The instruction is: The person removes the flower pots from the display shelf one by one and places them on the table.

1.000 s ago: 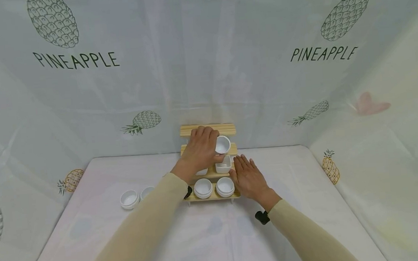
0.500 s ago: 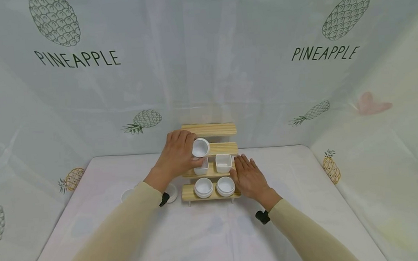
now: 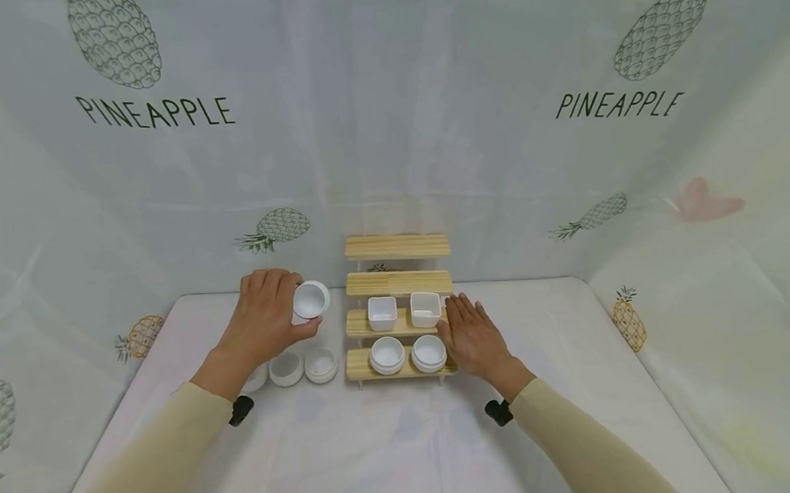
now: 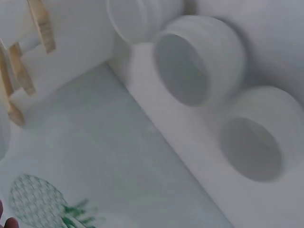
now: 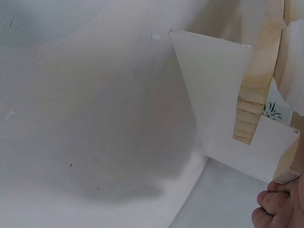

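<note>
My left hand (image 3: 261, 315) pinches a small round white bowl (image 3: 311, 299) between thumb and fingers, up in the air left of a stepped wooden rack (image 3: 400, 282). Below it, several round white bowls stand on the table, among them one bowl (image 3: 321, 365) near the rack and another bowl (image 4: 204, 57) close up in the left wrist view. Flat with straight fingers, my right hand (image 3: 472, 335) lies against the rack's right side. Two square white bowls (image 3: 382, 313) sit on the rack's second step from the front. Two round bowls (image 3: 387, 355) stand on its lowest step.
A white cloth covers the table (image 3: 411, 446). Close behind the rack hangs a pale curtain (image 3: 385, 123) printed with pineapples. White side supports (image 5: 213, 80) hold the rack's wooden slats (image 5: 259, 76).
My left hand has moved left with the round bowl, from over the rack's right part to the table's left side. My right hand has stayed at the rack's side.
</note>
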A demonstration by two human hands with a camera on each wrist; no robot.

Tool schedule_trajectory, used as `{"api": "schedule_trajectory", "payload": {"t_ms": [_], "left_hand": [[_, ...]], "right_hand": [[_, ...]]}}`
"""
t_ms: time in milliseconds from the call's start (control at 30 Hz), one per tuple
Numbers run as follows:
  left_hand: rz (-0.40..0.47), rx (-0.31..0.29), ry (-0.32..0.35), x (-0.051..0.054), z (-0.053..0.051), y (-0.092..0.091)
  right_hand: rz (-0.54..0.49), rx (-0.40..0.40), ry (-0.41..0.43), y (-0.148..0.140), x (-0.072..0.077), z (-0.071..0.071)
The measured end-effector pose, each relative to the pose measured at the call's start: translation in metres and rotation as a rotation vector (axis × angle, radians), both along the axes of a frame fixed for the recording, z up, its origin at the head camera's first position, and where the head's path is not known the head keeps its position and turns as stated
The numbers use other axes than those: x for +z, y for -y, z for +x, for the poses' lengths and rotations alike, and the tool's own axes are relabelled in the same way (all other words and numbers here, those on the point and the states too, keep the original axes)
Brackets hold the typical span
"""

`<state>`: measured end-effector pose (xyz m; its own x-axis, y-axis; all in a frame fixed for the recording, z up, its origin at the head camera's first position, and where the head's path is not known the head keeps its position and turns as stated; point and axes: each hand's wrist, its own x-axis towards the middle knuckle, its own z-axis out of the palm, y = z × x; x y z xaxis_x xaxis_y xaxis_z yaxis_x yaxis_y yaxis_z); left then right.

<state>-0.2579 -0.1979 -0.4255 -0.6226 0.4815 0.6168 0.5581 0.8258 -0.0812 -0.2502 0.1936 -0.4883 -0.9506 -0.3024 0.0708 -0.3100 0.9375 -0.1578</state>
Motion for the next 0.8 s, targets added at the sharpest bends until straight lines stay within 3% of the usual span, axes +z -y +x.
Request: {"api": "schedule_trajectory", "payload": {"t_ms": [133,367,600,800], "left_hand": [[0.019,0.007,-0.025,-0.009,0.008,0.029],[0.041,0.061,0.021,-0.022,0.027,0.07],[0.065,0.108,-0.007,-0.04,0.042,0.101],[0.073,0.161,-0.008,-0.057,0.051,0.118]], "right_hand": [[-0.007,-0.001,-0.009,-0.002,-0.001,0.0],[-0.014,-0.004,0.013,-0.002,0.0,0.0],[-0.014,0.001,0.007,-0.002,-0.001,-0.001],[-0.011,0.002,0.009,-0.002,-0.002,0.0]]}}
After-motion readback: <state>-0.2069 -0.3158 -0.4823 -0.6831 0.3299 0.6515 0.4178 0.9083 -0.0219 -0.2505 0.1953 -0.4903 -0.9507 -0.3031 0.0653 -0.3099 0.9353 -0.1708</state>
